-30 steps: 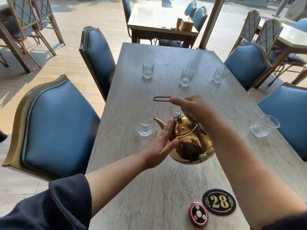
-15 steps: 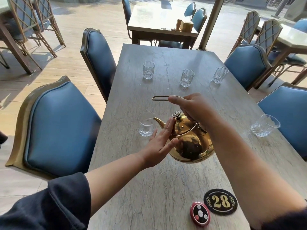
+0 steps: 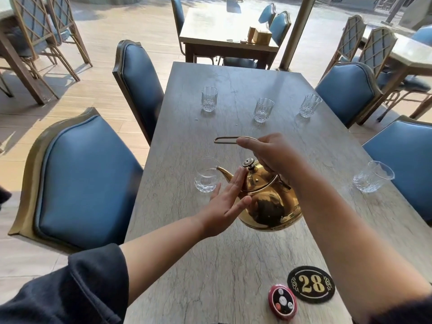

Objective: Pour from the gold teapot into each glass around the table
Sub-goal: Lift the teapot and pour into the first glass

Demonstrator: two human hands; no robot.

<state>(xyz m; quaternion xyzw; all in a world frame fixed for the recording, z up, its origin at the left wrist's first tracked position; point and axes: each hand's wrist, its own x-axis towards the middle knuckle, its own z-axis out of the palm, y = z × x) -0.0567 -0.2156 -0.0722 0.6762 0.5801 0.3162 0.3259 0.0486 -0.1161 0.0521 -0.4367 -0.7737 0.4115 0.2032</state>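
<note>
The right hand (image 3: 273, 153) gripped the handle (image 3: 224, 139), tipping the teapot (image 3: 268, 206) into the glass (image 3: 207, 175); the left hand (image 3: 226, 202) pressed straight fingers (image 3: 237, 181) on the lid (image 3: 257, 178), likely to keep it seated.

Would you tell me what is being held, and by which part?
The right hand grips the gold teapot by its handle; left hand only touches its lid.
</note>
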